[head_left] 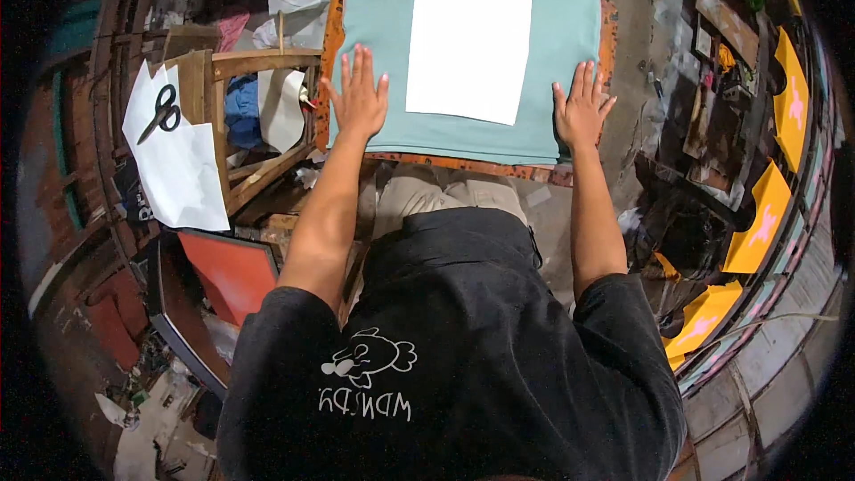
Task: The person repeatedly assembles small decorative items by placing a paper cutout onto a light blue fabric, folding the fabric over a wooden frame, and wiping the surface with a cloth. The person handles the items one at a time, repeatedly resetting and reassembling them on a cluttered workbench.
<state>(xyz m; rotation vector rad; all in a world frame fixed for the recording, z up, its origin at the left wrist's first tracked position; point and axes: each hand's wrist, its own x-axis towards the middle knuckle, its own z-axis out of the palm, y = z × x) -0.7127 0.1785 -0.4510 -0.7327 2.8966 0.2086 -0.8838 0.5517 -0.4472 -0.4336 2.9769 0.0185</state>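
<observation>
A light teal cloth (374, 9), like a garment stretched over a board, covers the wooden table (463, 163) in front of me. On it lies a white sheet of paper (469, 44), slightly turned. My left hand (360, 98) rests flat at the cloth's left side, fingers stretched out and pointing away. At the right side my right hand (582, 109) lies with its fingers spread over the cloth's edge. Neither hand holds anything, and both are apart from the paper.
Black scissors (162, 114) lie on white paper (178, 165) to the left, beside a wooden frame (258, 62). Lower left stands a red panel (232, 272). Several orange sheets with pink marks (755, 218) line the right side. Tools and scraps (720, 80) crowd the floor there.
</observation>
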